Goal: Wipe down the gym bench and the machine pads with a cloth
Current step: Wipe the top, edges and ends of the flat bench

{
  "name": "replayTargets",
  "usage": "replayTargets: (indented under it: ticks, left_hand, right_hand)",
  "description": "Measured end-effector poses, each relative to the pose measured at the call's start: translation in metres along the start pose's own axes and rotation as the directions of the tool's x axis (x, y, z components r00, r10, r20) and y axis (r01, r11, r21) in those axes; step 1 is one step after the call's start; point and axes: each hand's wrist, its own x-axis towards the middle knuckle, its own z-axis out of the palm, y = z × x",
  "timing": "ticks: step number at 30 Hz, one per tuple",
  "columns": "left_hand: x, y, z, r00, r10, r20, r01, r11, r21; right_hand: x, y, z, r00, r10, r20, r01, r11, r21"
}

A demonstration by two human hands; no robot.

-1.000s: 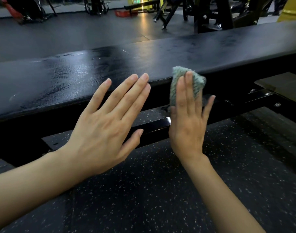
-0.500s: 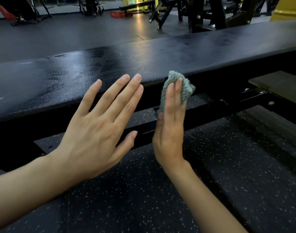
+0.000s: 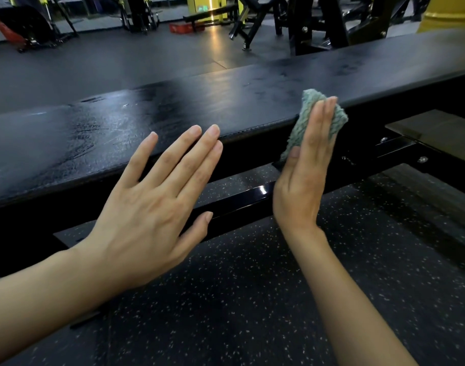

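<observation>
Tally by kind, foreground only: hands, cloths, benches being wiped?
Hands: 2 (left hand, right hand)
Cloth: 1 (green cloth, pressed on the bench edge by the right hand)
Bench: 1 (black bench)
Total: 4

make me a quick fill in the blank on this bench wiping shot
1. The right hand presses the ____ flat against the bench.
2. The left hand holds ____.
3. The bench is ____ in colour.
4. The left hand's fingers are ____, not curled.
Missing words: cloth; nothing; black; straight.
</observation>
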Motion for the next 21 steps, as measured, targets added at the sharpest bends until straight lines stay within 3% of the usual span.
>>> replayTargets:
  ticks: [7, 16, 21]
  left_hand:
    - [0.007, 0.004, 0.001, 1.0, 0.004, -0.003, -0.004, 1.0, -0.001]
    - [0.022, 0.016, 0.005, 1.0, 0.007, -0.014, -0.007, 1.0, 0.006]
    - [0.033, 0.024, 0.007, 1.0, 0.0, -0.025, 0.0, 1.0, 0.006]
  right_hand:
    - [0.014, 0.004, 0.0, 0.993, 0.077, -0.09, -0.067, 0.992, 0.109]
    - [-0.023, -0.015, 0.004, 0.965, -0.227, 0.128, 0.205, 0.964, 0.169]
    - [-0.014, 0.008, -0.007, 0.933, -0.313, 0.179, 0.316, 0.949, 0.011]
